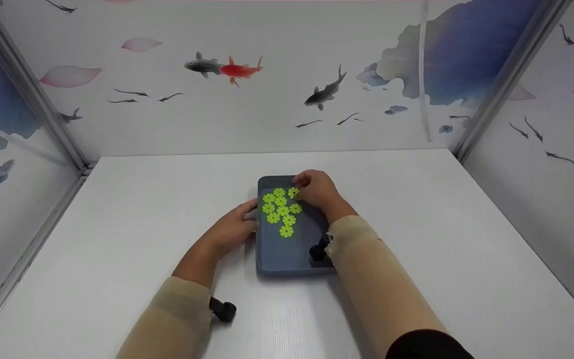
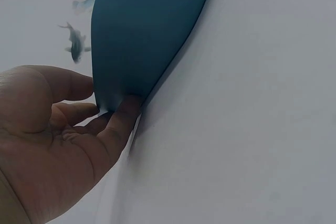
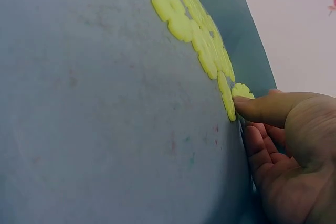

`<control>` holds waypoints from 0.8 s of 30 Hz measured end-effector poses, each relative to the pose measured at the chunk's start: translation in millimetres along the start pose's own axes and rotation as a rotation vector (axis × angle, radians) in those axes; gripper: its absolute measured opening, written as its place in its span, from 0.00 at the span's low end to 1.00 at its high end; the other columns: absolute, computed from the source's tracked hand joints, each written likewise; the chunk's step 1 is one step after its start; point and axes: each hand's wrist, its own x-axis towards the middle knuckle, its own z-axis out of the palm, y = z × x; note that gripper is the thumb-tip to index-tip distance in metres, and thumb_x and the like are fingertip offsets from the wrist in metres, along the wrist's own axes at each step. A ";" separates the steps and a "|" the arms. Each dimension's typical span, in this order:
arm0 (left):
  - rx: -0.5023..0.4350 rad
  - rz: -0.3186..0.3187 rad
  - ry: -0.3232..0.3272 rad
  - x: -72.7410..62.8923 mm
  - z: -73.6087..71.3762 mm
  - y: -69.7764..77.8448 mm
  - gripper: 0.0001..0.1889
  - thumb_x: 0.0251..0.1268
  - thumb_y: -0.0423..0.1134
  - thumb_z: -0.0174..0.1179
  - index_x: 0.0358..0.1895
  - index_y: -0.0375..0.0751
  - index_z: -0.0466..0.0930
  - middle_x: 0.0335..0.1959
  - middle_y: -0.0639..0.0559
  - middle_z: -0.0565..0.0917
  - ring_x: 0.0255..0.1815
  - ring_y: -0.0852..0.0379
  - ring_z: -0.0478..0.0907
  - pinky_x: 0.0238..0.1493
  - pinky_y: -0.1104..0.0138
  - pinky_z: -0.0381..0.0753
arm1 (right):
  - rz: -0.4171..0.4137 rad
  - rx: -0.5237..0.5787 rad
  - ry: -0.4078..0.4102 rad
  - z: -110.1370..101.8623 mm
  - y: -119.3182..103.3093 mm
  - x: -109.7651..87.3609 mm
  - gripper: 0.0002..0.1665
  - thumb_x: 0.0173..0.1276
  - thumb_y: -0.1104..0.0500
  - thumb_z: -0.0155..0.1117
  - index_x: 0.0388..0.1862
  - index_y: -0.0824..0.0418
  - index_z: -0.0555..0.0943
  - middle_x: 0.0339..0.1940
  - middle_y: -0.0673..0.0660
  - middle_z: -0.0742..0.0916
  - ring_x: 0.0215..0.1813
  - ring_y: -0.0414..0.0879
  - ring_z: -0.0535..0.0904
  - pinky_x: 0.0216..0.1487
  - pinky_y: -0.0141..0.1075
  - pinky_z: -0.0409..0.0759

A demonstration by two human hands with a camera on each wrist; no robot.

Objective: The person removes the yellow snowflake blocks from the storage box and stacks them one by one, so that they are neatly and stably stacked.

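Note:
A grey-blue rectangular tray (image 1: 279,257) holds several flat yellow-green snowflake discs (image 1: 282,211), notched round their rims, most of them joined or lying edge to edge. My right hand (image 1: 317,190) is over the far right part of the tray. Its thumb and fingers pinch one snowflake disc (image 3: 242,91) at the far end of the group; the fingers partly cover it. On the tray's left side, my left hand (image 1: 232,228) touches the outer wall (image 2: 147,30) with its fingertips, the fingers fairly straight.
The tray stands on a white table (image 1: 157,209). Behind it rises a white wall panel (image 1: 267,119) printed with fish and petals. Metal posts (image 1: 511,82) mark the back corners. Small black wrist cameras (image 1: 224,310) stick out from both sleeves.

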 end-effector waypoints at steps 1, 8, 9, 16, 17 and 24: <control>0.000 -0.002 0.002 -0.2 0.0 0.6 0.40 0.75 0.31 0.55 0.87 0.55 0.57 0.90 0.54 0.56 0.84 0.42 0.68 0.79 0.48 0.75 | 0.003 0.004 0.008 -0.1 -0.2 -0.1 0.19 0.67 0.66 0.75 0.56 0.57 0.88 0.56 0.59 0.89 0.59 0.54 0.84 0.64 0.50 0.84; 0.015 -0.002 0.000 -0.3 -0.3 1.3 0.39 0.76 0.32 0.54 0.87 0.55 0.56 0.90 0.53 0.56 0.85 0.42 0.66 0.81 0.48 0.73 | 0.020 0.075 0.052 0.0 -0.5 0.4 0.15 0.71 0.64 0.71 0.56 0.57 0.89 0.56 0.59 0.90 0.58 0.54 0.86 0.62 0.49 0.86; 0.013 -0.004 0.000 -0.2 -0.3 1.3 0.39 0.76 0.32 0.54 0.87 0.56 0.57 0.90 0.54 0.56 0.85 0.42 0.66 0.81 0.48 0.73 | 0.020 0.085 0.058 -0.1 -0.2 0.6 0.15 0.72 0.63 0.71 0.56 0.57 0.90 0.56 0.59 0.90 0.57 0.53 0.86 0.61 0.48 0.87; 0.003 -0.007 0.000 0.4 -0.8 2.4 0.39 0.76 0.32 0.55 0.87 0.55 0.56 0.90 0.53 0.55 0.85 0.41 0.66 0.81 0.48 0.73 | 0.038 0.167 0.076 -0.6 0.6 2.6 0.16 0.74 0.59 0.70 0.59 0.55 0.89 0.56 0.56 0.91 0.50 0.49 0.87 0.48 0.40 0.87; 0.002 -0.006 0.000 0.4 -0.7 2.5 0.39 0.77 0.32 0.55 0.87 0.55 0.56 0.90 0.53 0.55 0.85 0.41 0.66 0.81 0.48 0.73 | 0.038 0.173 0.081 -0.9 0.4 2.5 0.16 0.74 0.58 0.70 0.59 0.54 0.89 0.56 0.56 0.91 0.49 0.49 0.86 0.46 0.39 0.86; 0.008 -0.021 0.008 -0.4 1.6 3.7 0.39 0.77 0.34 0.57 0.88 0.55 0.55 0.90 0.51 0.55 0.87 0.42 0.62 0.83 0.48 0.71 | 0.022 0.251 0.110 -3.1 -4.9 1.0 0.17 0.75 0.57 0.70 0.60 0.55 0.90 0.58 0.57 0.91 0.51 0.50 0.89 0.50 0.40 0.88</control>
